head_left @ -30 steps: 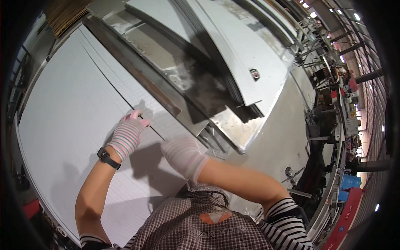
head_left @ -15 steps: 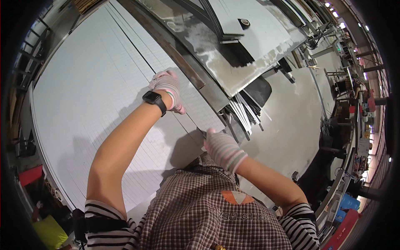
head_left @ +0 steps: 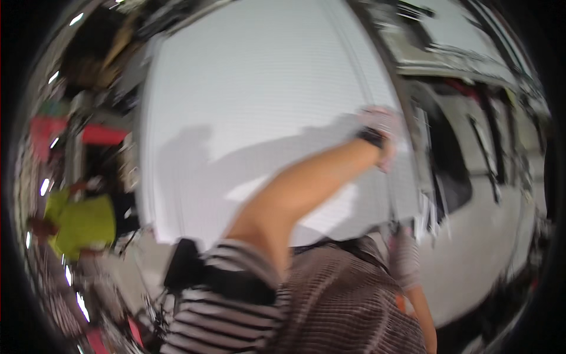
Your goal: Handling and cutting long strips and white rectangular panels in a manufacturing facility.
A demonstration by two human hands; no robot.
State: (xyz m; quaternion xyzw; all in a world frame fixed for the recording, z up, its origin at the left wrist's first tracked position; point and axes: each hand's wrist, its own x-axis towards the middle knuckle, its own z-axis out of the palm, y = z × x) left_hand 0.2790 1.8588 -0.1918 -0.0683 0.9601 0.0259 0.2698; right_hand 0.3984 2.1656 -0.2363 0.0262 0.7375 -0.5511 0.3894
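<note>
A large white sheet (head_left: 253,76) with faint parallel lines lies before me. My left hand (head_left: 383,127), in a pink-and-white striped glove, rests on it near the right edge. Its thumb stands apart from its fingers, though motion blurs them. Below, by the sheet's near right corner, my right hand (head_left: 405,256) wears the same kind of glove and is closed. At its fingertips shows a small dark thing (head_left: 394,226), too smeared to name. A dark line runs on the sheet between the two hands.
A dark bar (head_left: 386,53) borders the sheet's right side. Beyond it are a pale work surface (head_left: 466,29), a dark rounded panel (head_left: 451,159) and thin strips (head_left: 433,212). At the left is a person in a yellow-green top (head_left: 88,223).
The view has swung left and blurred, so the sheet and both hands sit farther right in it. The person in yellow-green shows more fully. My right hand is drawn closer to my body.
</note>
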